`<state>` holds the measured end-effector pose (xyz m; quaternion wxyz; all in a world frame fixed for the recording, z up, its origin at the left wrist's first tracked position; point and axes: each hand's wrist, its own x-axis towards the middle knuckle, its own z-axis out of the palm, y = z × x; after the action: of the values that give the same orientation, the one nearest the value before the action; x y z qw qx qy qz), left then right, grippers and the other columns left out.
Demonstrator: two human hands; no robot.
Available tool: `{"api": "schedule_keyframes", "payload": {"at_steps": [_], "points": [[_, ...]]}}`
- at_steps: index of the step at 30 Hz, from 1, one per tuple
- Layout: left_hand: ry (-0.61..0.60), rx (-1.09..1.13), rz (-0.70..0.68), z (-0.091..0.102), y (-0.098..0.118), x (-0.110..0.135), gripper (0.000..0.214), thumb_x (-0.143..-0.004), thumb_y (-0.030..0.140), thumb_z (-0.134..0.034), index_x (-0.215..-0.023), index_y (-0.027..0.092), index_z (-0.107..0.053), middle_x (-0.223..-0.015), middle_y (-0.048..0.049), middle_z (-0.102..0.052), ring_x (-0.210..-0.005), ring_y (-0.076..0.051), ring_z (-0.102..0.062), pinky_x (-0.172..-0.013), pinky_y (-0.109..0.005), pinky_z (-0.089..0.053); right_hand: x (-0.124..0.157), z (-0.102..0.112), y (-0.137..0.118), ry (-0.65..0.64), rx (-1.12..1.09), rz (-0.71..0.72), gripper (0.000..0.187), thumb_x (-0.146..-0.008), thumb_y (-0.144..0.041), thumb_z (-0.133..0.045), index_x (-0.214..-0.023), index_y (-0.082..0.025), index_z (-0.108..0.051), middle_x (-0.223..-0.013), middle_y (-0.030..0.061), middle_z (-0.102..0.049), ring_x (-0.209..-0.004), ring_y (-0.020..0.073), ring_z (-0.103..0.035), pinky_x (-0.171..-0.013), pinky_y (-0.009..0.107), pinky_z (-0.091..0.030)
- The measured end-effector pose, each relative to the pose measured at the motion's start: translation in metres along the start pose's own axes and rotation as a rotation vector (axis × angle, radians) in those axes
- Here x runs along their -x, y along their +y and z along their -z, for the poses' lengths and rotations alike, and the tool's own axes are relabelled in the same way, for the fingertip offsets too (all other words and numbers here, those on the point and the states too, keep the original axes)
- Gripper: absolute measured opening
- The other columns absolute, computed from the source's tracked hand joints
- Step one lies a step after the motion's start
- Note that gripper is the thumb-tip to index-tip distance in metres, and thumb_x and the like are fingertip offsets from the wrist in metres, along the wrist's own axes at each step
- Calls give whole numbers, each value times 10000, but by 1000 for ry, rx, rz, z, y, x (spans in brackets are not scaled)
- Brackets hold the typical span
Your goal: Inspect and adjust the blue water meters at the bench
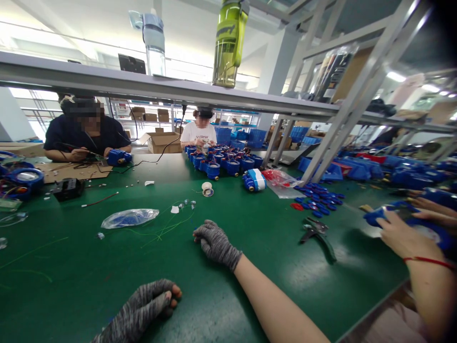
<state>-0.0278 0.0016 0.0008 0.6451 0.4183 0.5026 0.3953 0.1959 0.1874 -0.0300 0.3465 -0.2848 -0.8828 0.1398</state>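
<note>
My left hand, in a grey fingerless glove, rests near the front of the green table. Its fingers are curled in against the thumb, and nothing shows between them. Farther forward is my right hand, gloved alike, with its fingers bent down at the tabletop; whatever may be under the fingertips is hidden. Just beyond the right hand lie small clear pieces, a white scrap and thin green wires. A clear plastic bag with blue contents lies to the left, and a small spool stands behind.
Pliers with green handles lie to the right, before a pile of blue parts. A co-worker's hands hold a blue part at the right edge. Blue meter-like units crowd the back. Overhead, a shelf carries bottles.
</note>
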Motion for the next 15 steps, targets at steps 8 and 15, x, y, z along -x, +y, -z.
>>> {"api": "schedule_keyframes", "payload": {"at_steps": [8,15], "points": [[-11,6,11,0,3,1,525,-738,567,-714,-1068,159,-690,-1110,-138,-686,-1070,-312,-613,-964,-424,-488,-1,5,11,111,59,-61,319,-763,-108,-493,-1026,-179,-660,-980,54,-702,-950,185,-611,-1105,432,-304],[-14,7,19,0,1,0,509,-766,540,-699,-1094,152,-678,-1146,-146,-672,-1099,-322,-601,-988,-442,-475,-2,1,3,-2,123,-27,367,-749,-93,-486,-1042,-205,-675,-1000,46,-691,-975,177,-608,-1140,436,-267]]}}
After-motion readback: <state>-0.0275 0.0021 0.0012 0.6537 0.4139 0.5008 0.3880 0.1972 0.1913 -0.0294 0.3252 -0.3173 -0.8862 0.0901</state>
